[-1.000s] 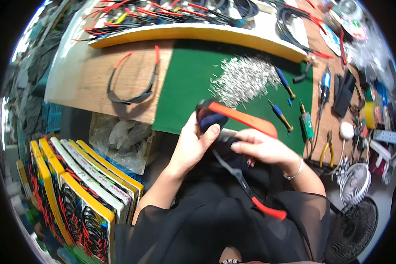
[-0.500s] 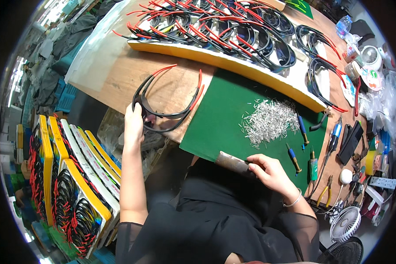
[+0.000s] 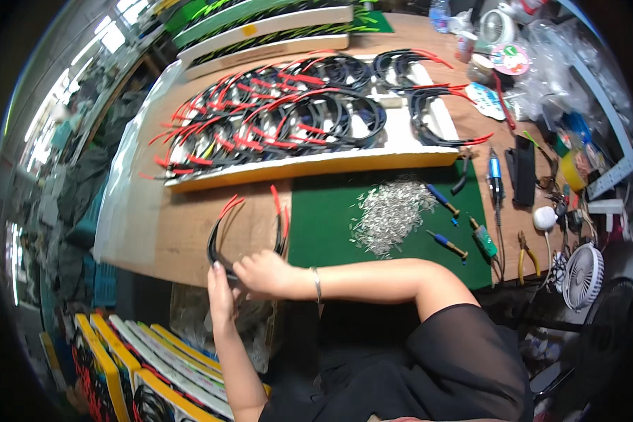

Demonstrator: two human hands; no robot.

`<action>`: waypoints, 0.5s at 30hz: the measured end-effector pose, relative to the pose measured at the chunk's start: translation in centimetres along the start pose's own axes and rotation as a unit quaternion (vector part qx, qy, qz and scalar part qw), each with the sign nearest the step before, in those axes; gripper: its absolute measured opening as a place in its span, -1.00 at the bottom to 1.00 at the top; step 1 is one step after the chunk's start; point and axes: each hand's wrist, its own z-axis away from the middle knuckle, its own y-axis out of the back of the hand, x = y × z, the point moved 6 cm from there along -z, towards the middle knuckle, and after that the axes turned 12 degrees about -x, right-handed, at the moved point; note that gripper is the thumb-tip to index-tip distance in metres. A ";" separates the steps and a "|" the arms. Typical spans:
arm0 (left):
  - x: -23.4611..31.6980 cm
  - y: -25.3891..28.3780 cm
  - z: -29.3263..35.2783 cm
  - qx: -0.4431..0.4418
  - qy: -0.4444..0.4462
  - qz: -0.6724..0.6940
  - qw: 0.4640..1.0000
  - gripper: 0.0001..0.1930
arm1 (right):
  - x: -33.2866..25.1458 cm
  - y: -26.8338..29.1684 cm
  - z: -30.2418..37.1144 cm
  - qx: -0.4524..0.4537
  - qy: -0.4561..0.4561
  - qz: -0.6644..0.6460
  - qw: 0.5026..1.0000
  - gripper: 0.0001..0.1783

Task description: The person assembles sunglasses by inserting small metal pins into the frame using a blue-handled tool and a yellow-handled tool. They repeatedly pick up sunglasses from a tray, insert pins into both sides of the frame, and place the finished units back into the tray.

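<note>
My left hand is closed on the front of black glasses with red temple tips; doubled temples on each side suggest two pairs held together. The temples point away from me, above the bare wood left of the green mat. Across my body reaches my right arm, and my right hand has its fingers curled at the glasses' front beside the left hand. Both hands cover most of the lenses. A heap of small silvery pins lies on the mat, beyond my right forearm.
A white foam tray with a yellow side holds many similar glasses. Two blue-handled screwdrivers, a green-handled tool, yellow pliers and a small fan stand or lie at right. More filled trays are stacked lower left.
My right hand has left the grey metal piece at the mat's front edge and crossed left to the glasses. The whole view has shifted, showing more of the table's far side.
</note>
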 end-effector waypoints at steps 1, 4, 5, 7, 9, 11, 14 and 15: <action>-0.5 0.8 0.1 -0.019 0.002 0.015 1.000 -0.61 | -0.5 -0.4 -0.3 0.030 -0.011 0.043 0.999 -0.67; -0.1 0.3 1.0 -0.052 -0.015 0.088 0.995 -0.53 | -0.7 0.2 0.0 0.035 0.013 0.082 0.996 -0.82; 0.9 -0.3 1.8 -0.057 -0.031 0.091 0.994 -0.50 | -1.2 1.0 0.6 0.054 0.010 0.132 0.990 -0.86; 1.6 0.0 3.2 0.054 -0.067 0.084 0.993 -0.47 | -2.0 4.0 3.2 0.112 0.008 0.149 0.982 -0.87; 1.9 -0.2 4.3 0.086 -0.071 0.049 0.993 -0.51 | -1.4 7.0 5.8 0.136 0.003 0.175 0.975 -0.86; 1.1 -1.2 4.3 0.034 -0.062 0.023 0.997 -0.52 | 0.6 10.0 8.3 0.131 -0.039 0.221 0.966 -0.85; 0.9 -4.6 4.1 -0.032 -0.047 -0.005 0.998 -0.66 | 4.8 14.3 11.8 0.112 -0.152 0.279 0.942 -0.88; 1.1 -6.0 3.8 -0.056 -0.048 -0.016 0.997 -0.68 | 6.5 15.5 12.9 0.093 -0.203 0.310 0.924 -0.83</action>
